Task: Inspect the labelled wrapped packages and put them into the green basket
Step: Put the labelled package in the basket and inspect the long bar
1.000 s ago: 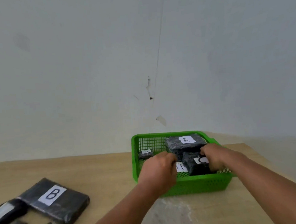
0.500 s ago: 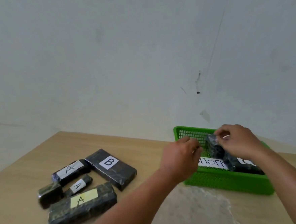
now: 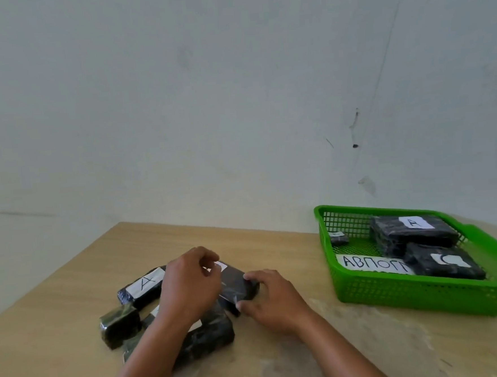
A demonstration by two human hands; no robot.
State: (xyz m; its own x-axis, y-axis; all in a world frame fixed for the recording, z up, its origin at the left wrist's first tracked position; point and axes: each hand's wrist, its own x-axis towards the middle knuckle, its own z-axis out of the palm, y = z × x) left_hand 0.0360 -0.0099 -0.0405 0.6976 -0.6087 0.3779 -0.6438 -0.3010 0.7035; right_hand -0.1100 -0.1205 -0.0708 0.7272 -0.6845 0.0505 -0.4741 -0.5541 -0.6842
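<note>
In the head view, both hands are on a black wrapped package (image 3: 237,284) lying on the table (image 3: 58,304), well left of the green basket (image 3: 396,295). The left hand (image 3: 189,286) curls its fingers over the far end by a white label. The right hand (image 3: 274,300) grips the near end between thumb and fingers. Beside them lie an A-labelled package (image 3: 142,285) and a small greenish package (image 3: 120,325). Inside the basket lie another A package (image 3: 415,231) and a C package (image 3: 443,263).

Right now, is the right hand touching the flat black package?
Touching. Head view: fingers of the right hand press the flat black package at its near end.
</note>
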